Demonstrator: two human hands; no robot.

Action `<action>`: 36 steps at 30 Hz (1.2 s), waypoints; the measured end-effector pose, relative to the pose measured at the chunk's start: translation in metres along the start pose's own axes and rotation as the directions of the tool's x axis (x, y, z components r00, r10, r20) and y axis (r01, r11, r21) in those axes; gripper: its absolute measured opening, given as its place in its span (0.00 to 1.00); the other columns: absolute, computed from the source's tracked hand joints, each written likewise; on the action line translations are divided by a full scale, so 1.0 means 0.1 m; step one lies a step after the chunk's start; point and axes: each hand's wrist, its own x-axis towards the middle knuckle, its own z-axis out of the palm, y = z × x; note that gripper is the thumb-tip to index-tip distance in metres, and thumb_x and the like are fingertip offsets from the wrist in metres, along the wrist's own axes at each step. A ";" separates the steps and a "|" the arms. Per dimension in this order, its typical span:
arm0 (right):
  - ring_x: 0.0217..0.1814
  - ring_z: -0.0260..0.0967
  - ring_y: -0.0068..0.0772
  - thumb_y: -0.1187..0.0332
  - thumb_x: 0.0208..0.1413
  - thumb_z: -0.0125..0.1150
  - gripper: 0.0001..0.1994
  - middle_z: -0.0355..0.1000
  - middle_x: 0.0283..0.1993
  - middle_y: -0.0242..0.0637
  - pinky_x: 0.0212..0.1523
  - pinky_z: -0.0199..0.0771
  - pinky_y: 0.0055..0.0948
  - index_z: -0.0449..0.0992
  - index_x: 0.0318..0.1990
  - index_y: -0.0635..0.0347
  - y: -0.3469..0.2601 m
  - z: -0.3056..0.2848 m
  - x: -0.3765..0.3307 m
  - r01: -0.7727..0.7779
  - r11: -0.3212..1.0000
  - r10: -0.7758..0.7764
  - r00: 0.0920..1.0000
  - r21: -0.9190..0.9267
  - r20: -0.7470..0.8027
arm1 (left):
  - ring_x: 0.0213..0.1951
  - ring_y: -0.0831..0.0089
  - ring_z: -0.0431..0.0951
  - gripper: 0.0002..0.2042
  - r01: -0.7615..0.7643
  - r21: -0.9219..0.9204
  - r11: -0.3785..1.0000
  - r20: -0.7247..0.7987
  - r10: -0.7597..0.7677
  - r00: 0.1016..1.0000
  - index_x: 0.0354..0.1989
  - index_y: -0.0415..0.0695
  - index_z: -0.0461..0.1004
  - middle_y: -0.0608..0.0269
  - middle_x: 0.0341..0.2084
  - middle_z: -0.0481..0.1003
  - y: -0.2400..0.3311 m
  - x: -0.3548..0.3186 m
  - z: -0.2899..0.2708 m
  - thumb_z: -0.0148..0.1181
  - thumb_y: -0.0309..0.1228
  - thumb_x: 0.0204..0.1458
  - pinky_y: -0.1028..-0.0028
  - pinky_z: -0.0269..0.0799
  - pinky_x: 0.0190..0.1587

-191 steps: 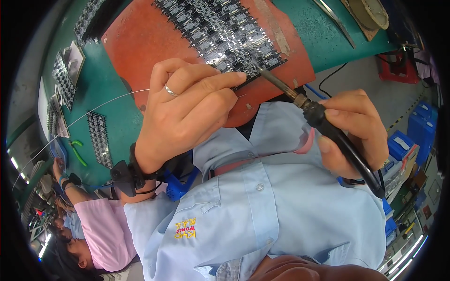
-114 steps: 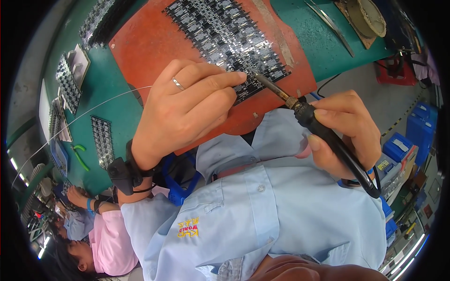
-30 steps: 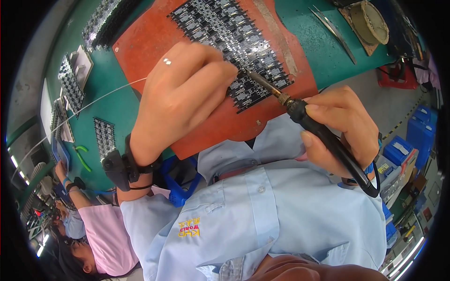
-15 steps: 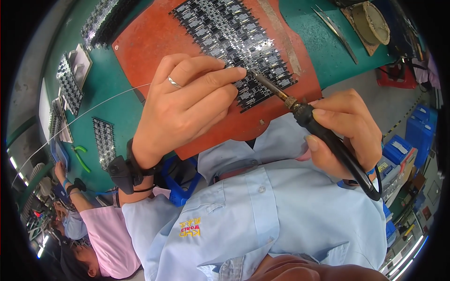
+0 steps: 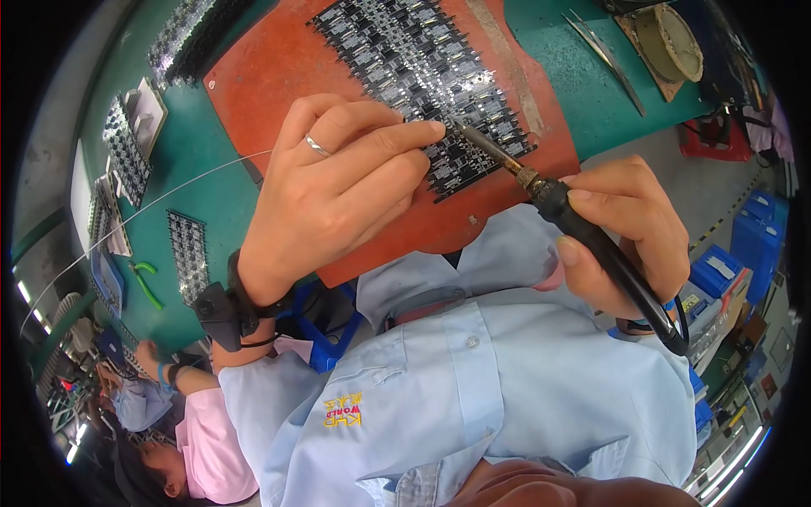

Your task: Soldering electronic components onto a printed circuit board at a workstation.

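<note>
My right hand (image 5: pixel 634 232) grips a black-handled soldering iron (image 5: pixel 583 228), its tip pointing up and left at a panel of small black circuit boards (image 5: pixel 405 51). The tip is at the panel's surface; whether it touches a joint is too fine to tell. My left hand (image 5: pixel 338 182), with a ring on one finger, is closed, forefinger and thumb by the panel near the tip. A thin solder wire (image 5: pixel 169 193) runs from the left into this hand; its end is hidden by the fingers. Beneath the panel lies a reddish-brown mat (image 5: pixel 279 63).
Green-handled pliers (image 5: pixel 149 283) and another board strip (image 5: pixel 187 253) lie on the green table (image 5: pixel 211 182). More boards (image 5: pixel 127 152) stand at the left. Tweezers (image 5: pixel 604 59) and a round tan container (image 5: pixel 672 42) are at the far right. A co-worker's hand (image 5: pixel 150 359) is at lower left.
The iron's tip has shifted slightly right, away from my left fingertips. My left hand stays nearly still. The co-worker's arm has drawn back from the blue tray at the left.
</note>
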 end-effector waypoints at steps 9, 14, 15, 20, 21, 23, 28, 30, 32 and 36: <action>0.34 0.73 0.40 0.74 0.48 0.69 0.18 0.77 0.40 0.57 0.34 0.72 0.32 0.74 0.47 0.72 -0.01 -0.02 0.01 -0.017 1.000 0.017 0.999 0.008 0.027 | 0.43 0.68 0.78 0.10 -0.002 0.001 1.000 -0.022 0.002 1.000 0.31 0.44 0.77 0.68 0.43 0.81 -0.02 -0.01 0.03 0.67 0.24 0.38 0.67 0.69 0.45; 0.35 0.73 0.40 0.73 0.50 0.69 0.17 0.76 0.40 0.57 0.35 0.72 0.32 0.74 0.47 0.72 -0.01 -0.02 0.00 -0.032 0.999 0.032 0.999 0.010 0.020 | 0.43 0.66 0.78 0.10 0.013 -0.007 1.000 -0.016 -0.013 1.000 0.31 0.42 0.77 0.66 0.44 0.82 -0.01 -0.04 0.02 0.67 0.23 0.37 0.66 0.69 0.45; 0.35 0.74 0.40 0.74 0.48 0.70 0.17 0.77 0.39 0.55 0.35 0.74 0.32 0.75 0.45 0.71 -0.01 -0.01 0.00 -0.055 0.998 0.056 0.998 0.036 -0.030 | 0.43 0.64 0.79 0.11 0.018 -0.014 1.000 -0.002 -0.018 1.000 0.31 0.41 0.77 0.64 0.45 0.82 0.00 -0.04 0.01 0.68 0.22 0.37 0.66 0.70 0.45; 0.35 0.77 0.41 0.76 0.45 0.71 0.15 0.79 0.37 0.50 0.34 0.77 0.31 0.77 0.42 0.71 0.00 -0.01 0.03 -0.073 0.994 0.082 0.989 0.077 -0.120 | 0.40 0.63 0.78 0.13 0.027 -0.037 0.999 0.009 -0.027 1.000 0.34 0.40 0.79 0.61 0.41 0.82 0.00 -0.04 -0.04 0.69 0.20 0.36 0.67 0.70 0.43; 0.35 0.77 0.40 0.76 0.46 0.71 0.15 0.79 0.37 0.50 0.35 0.77 0.30 0.77 0.43 0.71 0.00 -0.02 0.04 -0.059 0.996 0.067 0.991 0.070 -0.118 | 0.40 0.63 0.78 0.13 0.026 -0.036 0.999 0.008 -0.026 1.000 0.34 0.40 0.79 0.61 0.41 0.82 0.00 -0.05 -0.06 0.69 0.20 0.36 0.67 0.70 0.43; 0.35 0.78 0.40 0.76 0.46 0.71 0.15 0.79 0.37 0.50 0.35 0.77 0.30 0.77 0.42 0.71 0.00 -0.03 0.04 -0.062 0.996 0.070 0.990 0.070 -0.125 | 0.38 0.66 0.76 0.14 0.070 0.005 0.998 -0.019 -0.070 0.997 0.37 0.42 0.81 0.63 0.35 0.78 -0.01 -0.09 -0.13 0.67 0.20 0.37 0.69 0.69 0.39; 0.36 0.78 0.41 0.75 0.47 0.71 0.15 0.79 0.36 0.50 0.35 0.77 0.30 0.77 0.42 0.72 0.01 -0.02 0.03 -0.067 0.995 0.078 0.988 0.078 -0.136 | 0.33 0.69 0.73 0.19 0.299 -0.061 0.952 -0.133 -0.304 0.943 0.42 0.41 0.83 0.65 0.26 0.68 0.03 -0.11 -0.19 0.65 0.15 0.38 0.73 0.68 0.32; 0.36 0.78 0.41 0.75 0.47 0.71 0.15 0.79 0.36 0.50 0.35 0.77 0.30 0.77 0.42 0.72 0.01 -0.01 0.02 -0.067 0.995 0.077 0.988 0.080 -0.134 | 0.32 0.69 0.72 0.20 0.274 -0.054 0.960 -0.150 -0.279 0.949 0.43 0.41 0.82 0.65 0.25 0.67 0.02 -0.05 -0.16 0.66 0.14 0.38 0.73 0.68 0.32; 0.36 0.78 0.41 0.75 0.47 0.71 0.15 0.79 0.36 0.49 0.36 0.77 0.31 0.78 0.41 0.72 0.00 0.00 0.03 -0.085 0.993 0.093 0.989 0.079 -0.113 | 0.30 0.69 0.72 0.21 0.223 -0.051 0.973 -0.180 -0.229 0.957 0.45 0.40 0.82 0.64 0.24 0.64 -0.03 0.03 -0.14 0.66 0.12 0.39 0.74 0.68 0.30; 0.37 0.78 0.42 0.75 0.47 0.71 0.14 0.79 0.36 0.48 0.37 0.78 0.31 0.78 0.41 0.72 0.00 0.01 0.05 -0.100 0.992 0.108 0.989 0.078 -0.101 | 0.29 0.67 0.73 0.19 0.175 -0.028 0.984 -0.116 -0.177 0.977 0.46 0.40 0.81 0.61 0.25 0.67 -0.11 0.07 -0.16 0.67 0.13 0.42 0.72 0.69 0.30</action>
